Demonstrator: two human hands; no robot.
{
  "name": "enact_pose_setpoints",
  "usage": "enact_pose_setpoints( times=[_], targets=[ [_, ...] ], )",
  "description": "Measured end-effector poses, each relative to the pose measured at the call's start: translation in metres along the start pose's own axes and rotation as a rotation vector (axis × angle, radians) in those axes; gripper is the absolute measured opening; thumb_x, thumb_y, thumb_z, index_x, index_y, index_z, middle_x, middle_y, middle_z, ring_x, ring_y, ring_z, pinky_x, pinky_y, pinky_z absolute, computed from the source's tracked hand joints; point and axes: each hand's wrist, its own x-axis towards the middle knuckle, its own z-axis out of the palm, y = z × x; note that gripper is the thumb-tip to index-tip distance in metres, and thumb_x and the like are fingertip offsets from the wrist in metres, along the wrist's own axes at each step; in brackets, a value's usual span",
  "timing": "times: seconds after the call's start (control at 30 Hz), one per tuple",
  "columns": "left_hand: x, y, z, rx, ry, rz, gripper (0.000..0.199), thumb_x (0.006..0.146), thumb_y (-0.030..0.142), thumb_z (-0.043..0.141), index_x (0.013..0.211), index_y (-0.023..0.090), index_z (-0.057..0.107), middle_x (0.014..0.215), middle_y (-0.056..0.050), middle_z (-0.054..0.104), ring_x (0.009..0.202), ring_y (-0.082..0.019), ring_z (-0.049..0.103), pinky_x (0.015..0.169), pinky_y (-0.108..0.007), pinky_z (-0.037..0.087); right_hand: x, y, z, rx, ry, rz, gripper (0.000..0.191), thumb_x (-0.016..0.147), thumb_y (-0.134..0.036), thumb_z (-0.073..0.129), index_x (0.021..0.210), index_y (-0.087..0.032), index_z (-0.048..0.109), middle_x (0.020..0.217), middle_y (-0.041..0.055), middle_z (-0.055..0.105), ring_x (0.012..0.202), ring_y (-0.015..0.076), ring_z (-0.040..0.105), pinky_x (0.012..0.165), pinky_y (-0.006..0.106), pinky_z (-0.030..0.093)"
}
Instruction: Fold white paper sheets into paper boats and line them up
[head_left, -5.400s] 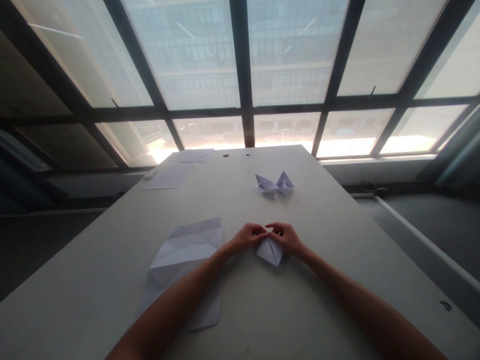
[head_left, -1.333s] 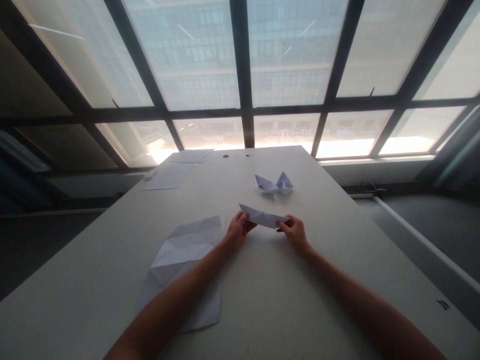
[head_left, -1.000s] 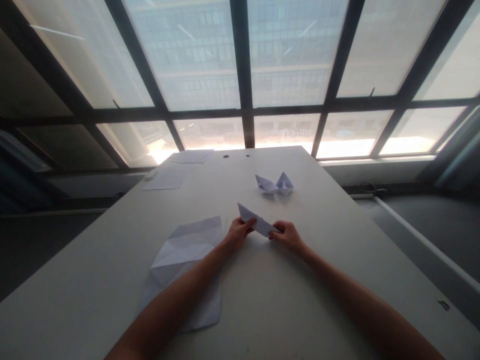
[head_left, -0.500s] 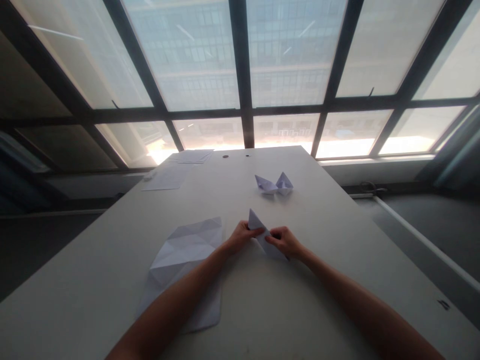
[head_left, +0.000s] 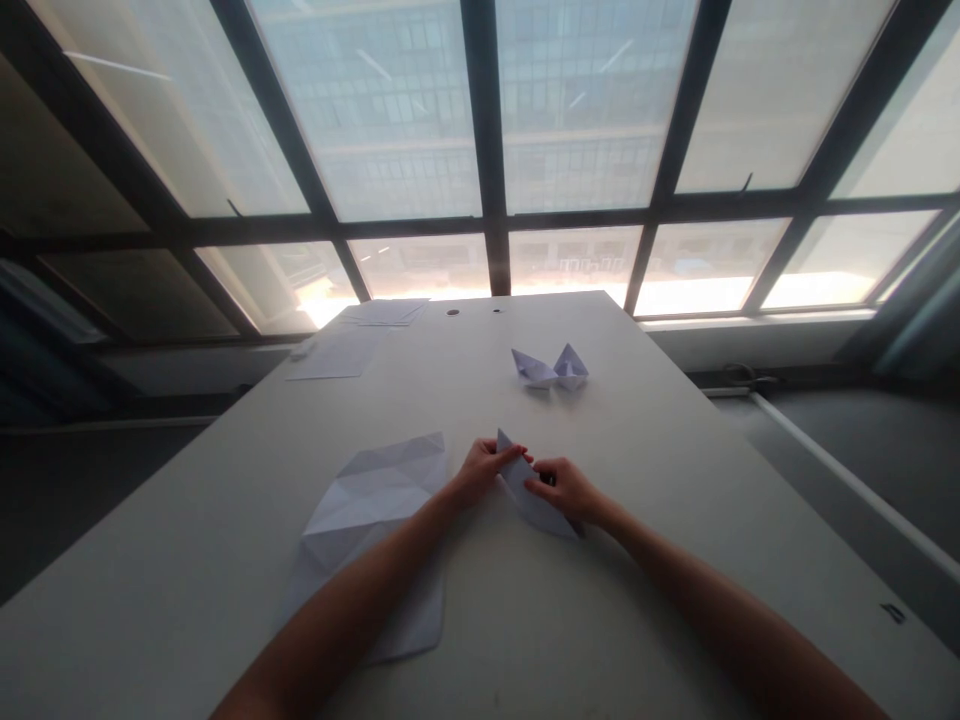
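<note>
A folded piece of white paper (head_left: pixel 534 502) with a pointed upper corner is held between both hands, just above the table. My left hand (head_left: pixel 484 470) pinches it near the upper point, thumb on the near face and fingertips showing past the far edge. My right hand (head_left: pixel 566 488) grips its right side, thumb on the near face and fingers curled behind. Farther back stand folded paper boats (head_left: pixel 551 370), touching or nearly so. To the left lies a creased, unfolded paper sheet (head_left: pixel 367 500), partly covered by my left forearm, over another sheet.
The white table (head_left: pixel 637 610) runs away toward large windows. Flat paper sheets (head_left: pixel 337 357) lie at its far left. A small round dark spot (head_left: pixel 453 312) marks the far end. A white rail (head_left: pixel 847 480) runs beside the table on the right.
The folded paper has tilted, its upper point slightly lower and its lower edge nearer me. Left fingertips now show over its far edge; the right thumb has shifted slightly down.
</note>
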Motion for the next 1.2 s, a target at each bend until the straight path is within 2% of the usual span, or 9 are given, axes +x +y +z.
enact_pose_setpoints(
  times=[0.17,0.27,0.37,0.53,0.8,0.9,1.0,1.13,1.2],
  targets=[
    [0.0,-0.002,-0.002,0.174,-0.064,0.054,0.037,0.07,0.04,0.084,0.091,0.011,0.077,0.084,-0.01,0.076,0.072,-0.019,0.068,0.068,-0.026,0.049,-0.002,-0.002,0.002,0.003,0.064,0.0,0.038,0.087,-0.041,0.053,0.057,-0.018,0.045,0.057,-0.0049,0.036,0.056,0.0099,0.032,0.052,0.024,0.022],
    [0.002,-0.004,-0.003,0.223,-0.082,0.06,0.036,0.066,0.04,0.085,0.087,0.011,0.077,0.079,-0.007,0.074,0.069,-0.017,0.066,0.067,-0.025,0.047,-0.002,-0.001,0.003,-0.027,0.127,-0.009,0.04,0.087,-0.04,0.054,0.056,-0.019,0.042,0.056,-0.0053,0.034,0.056,0.0095,0.031,0.052,0.024,0.021],
    [0.002,-0.006,-0.005,0.229,-0.097,0.032,0.036,0.069,0.044,0.083,0.08,0.01,0.077,0.071,-0.005,0.071,0.061,-0.014,0.062,0.059,-0.023,0.044,-0.001,0.0,0.002,-0.03,0.096,-0.018,0.038,0.087,-0.038,0.053,0.057,-0.019,0.042,0.056,-0.0054,0.035,0.056,0.0095,0.031,0.052,0.024,0.021],
    [0.002,-0.005,-0.004,0.104,0.039,-0.048,0.044,0.072,0.053,0.078,0.079,0.01,0.075,0.061,-0.004,0.067,0.047,-0.01,0.054,0.046,-0.021,0.036,-0.002,0.0,-0.002,0.02,-0.07,-0.049,0.034,0.087,-0.035,0.054,0.059,-0.019,0.04,0.059,-0.0059,0.032,0.056,0.0089,0.029,0.051,0.024,0.021],
    [0.009,-0.004,-0.004,-0.152,0.205,-0.014,0.047,0.067,0.057,0.081,0.076,0.011,0.073,0.066,-0.007,0.069,0.052,-0.011,0.057,0.05,-0.021,0.042,-0.004,-0.003,-0.01,0.089,-0.189,-0.025,0.033,0.083,-0.033,0.057,0.058,-0.019,0.039,0.059,-0.0064,0.028,0.056,0.0082,0.028,0.05,0.023,0.02],
    [0.012,-0.003,-0.008,-0.216,0.269,0.029,0.049,0.063,0.057,0.083,0.078,0.012,0.073,0.067,-0.006,0.068,0.057,-0.012,0.059,0.056,-0.022,0.045,-0.005,-0.002,-0.009,0.132,-0.174,-0.004,0.034,0.082,-0.036,0.057,0.058,-0.019,0.04,0.058,-0.0061,0.03,0.055,0.0083,0.029,0.049,0.023,0.021],
    [0.011,-0.002,-0.009,-0.161,0.18,0.041,0.056,0.066,0.065,0.078,0.081,0.011,0.073,0.072,-0.007,0.069,0.063,-0.014,0.062,0.063,-0.025,0.048,-0.003,-0.002,-0.006,0.194,-0.024,0.05,0.037,0.083,-0.043,0.056,0.058,-0.019,0.043,0.057,-0.0051,0.033,0.054,0.0089,0.031,0.048,0.023,0.022],
    [0.006,-0.001,-0.005,0.229,-0.087,0.049,0.052,0.072,0.063,0.074,0.072,0.01,0.072,0.065,-0.006,0.068,0.06,-0.014,0.061,0.059,-0.023,0.045,0.0,0.001,-0.004,0.232,0.223,0.1,0.042,0.082,-0.051,0.057,0.057,-0.018,0.049,0.056,-0.0033,0.039,0.053,0.0102,0.034,0.047,0.024,0.024],
    [0.003,-0.001,-0.003,0.377,-0.158,0.051,0.047,0.075,0.058,0.073,0.071,0.011,0.072,0.064,-0.006,0.069,0.058,-0.014,0.06,0.057,-0.022,0.043,0.002,0.003,-0.005,0.22,0.304,0.103,0.042,0.082,-0.052,0.057,0.059,-0.017,0.053,0.056,-0.0021,0.043,0.054,0.011,0.037,0.048,0.024,0.026]
  ],
)
